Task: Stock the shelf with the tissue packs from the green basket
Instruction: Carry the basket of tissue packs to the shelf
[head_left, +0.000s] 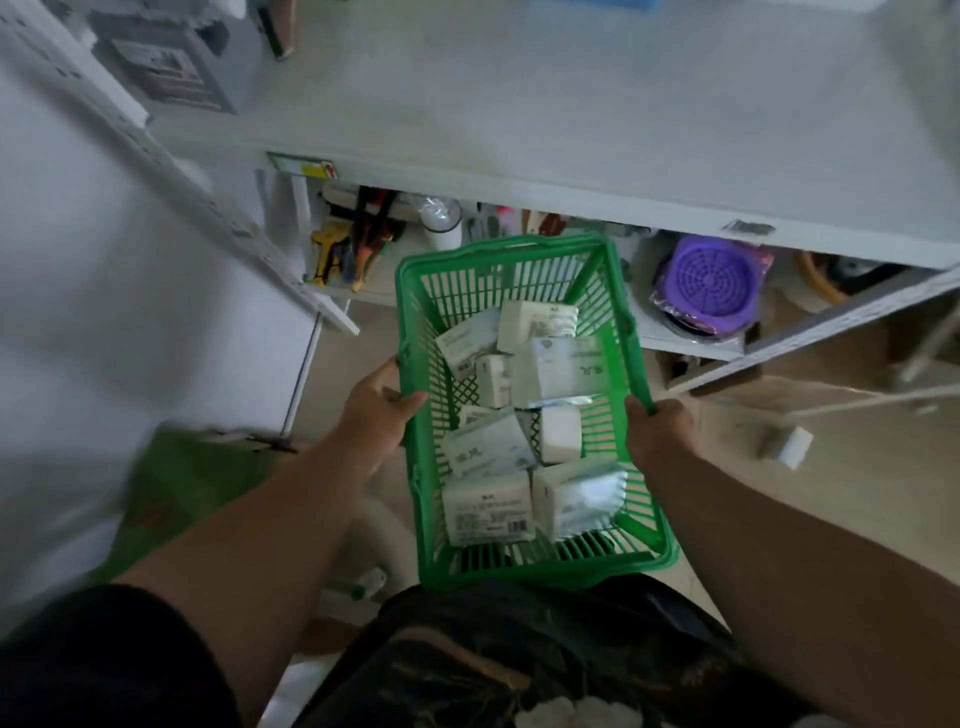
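Basket: green basket held in front of the white shelf
Left hand: clasps the left rim
Right hand: clasps the right rim
Load: tissue packs lie loose inside the basket
Handling: likely light, soft, slick-wrapped; take each by its broad faces

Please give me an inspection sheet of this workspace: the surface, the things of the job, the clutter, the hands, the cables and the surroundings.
Surface: white shelf top, mostly bare.
Job's things: green basket holding loose tissue packs, lying jumbled; none on the shelf yet.
Clutter: one white pack lies on the floor to the right.
Hands: left hand grips the basket's left rim; right hand grips the right rim.
Cables: nothing seen.
Surroundings: lower shelf holds a purple strainer, tools and a white jar.
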